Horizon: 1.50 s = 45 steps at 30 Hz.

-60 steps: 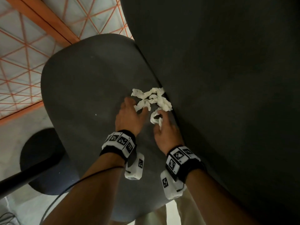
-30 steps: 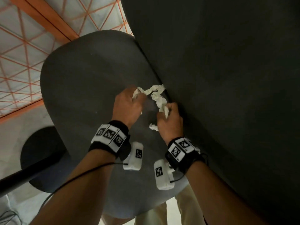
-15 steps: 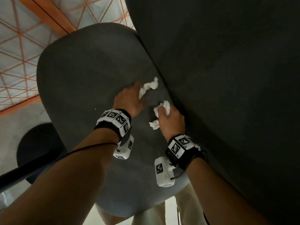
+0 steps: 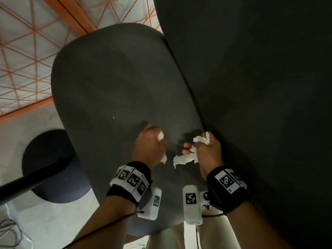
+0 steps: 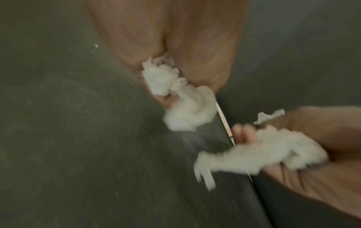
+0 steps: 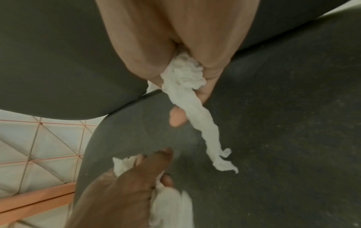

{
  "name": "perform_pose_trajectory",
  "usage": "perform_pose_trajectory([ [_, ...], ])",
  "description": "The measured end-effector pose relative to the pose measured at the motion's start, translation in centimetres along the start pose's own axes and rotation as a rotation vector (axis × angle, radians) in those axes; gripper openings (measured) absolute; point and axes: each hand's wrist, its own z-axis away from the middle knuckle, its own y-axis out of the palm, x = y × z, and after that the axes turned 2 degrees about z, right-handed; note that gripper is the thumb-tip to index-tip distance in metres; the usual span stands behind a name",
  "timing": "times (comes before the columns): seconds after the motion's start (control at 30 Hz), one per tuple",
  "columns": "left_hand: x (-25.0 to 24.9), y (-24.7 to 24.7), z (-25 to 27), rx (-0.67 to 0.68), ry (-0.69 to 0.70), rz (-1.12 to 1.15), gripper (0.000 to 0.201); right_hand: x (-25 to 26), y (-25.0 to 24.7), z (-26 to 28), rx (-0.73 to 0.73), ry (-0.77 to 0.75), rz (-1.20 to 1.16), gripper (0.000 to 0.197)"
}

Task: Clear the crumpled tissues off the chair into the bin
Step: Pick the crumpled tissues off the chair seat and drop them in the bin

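My left hand (image 4: 150, 146) is a fist over the dark grey chair seat (image 4: 111, 83), gripping white crumpled tissues (image 4: 160, 136) that poke out at both ends; the left wrist view shows the wad (image 5: 175, 95) bulging from the fist. My right hand (image 4: 206, 150) grips more crumpled tissue (image 4: 202, 140) beside the seat's seam with the backrest (image 4: 251, 87). A twisted tail (image 4: 183, 159) hangs from that hand, seen long and thin in the right wrist view (image 6: 199, 123). No loose tissue shows on the seat. No bin is in view.
The tall dark backrest fills the right side. A round black chair base (image 4: 50, 166) and a black bar (image 4: 27, 184) sit at the lower left on a pale floor. White tiles with orange lines (image 4: 23, 60) lie beyond the seat. Cables (image 4: 10, 234) lie at the bottom left corner.
Both hands closed over the tissue pile and drew back toward me, lifting the tissues off the spot by the seam. The seat where the pile lay is now bare.
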Motion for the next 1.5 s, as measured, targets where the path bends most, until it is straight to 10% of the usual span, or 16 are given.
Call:
perform_pose_trajectory([
  [0.17, -0.3, 2.2, 1.5, 0.281, -0.088, 0.079, 0.007, -0.2, 0.0, 0.6, -0.022, -0.024, 0.063, 0.029],
  [0.3, -0.5, 2.5, 2.6, 0.348, -0.089, 0.051, 0.040, 0.1, 0.4, 0.8, 0.041, -0.031, 0.097, 0.009],
  [0.53, -0.1, 0.5, 5.6, 0.136, -0.382, 0.193, 0.075, 0.4, 0.3, 1.4, 0.049, 0.168, 0.178, 0.082],
  [0.83, 0.2, 1.2, 10.8, 0.451, -0.440, 0.684, 0.009, -0.5, 1.0, 1.3, 0.026, 0.099, -0.012, 0.043],
  [1.2, -1.9, 1.1, 10.9, 0.166, -0.421, 0.847, 0.012, -2.7, 0.0, 1.8, 0.403, -0.040, 0.128, 0.018],
  [1.5, -2.1, 1.3, 15.2, 0.122, -0.439, 1.019, 0.043, -4.4, -0.5, 3.4, 0.412, -0.033, 0.857, 0.040],
])
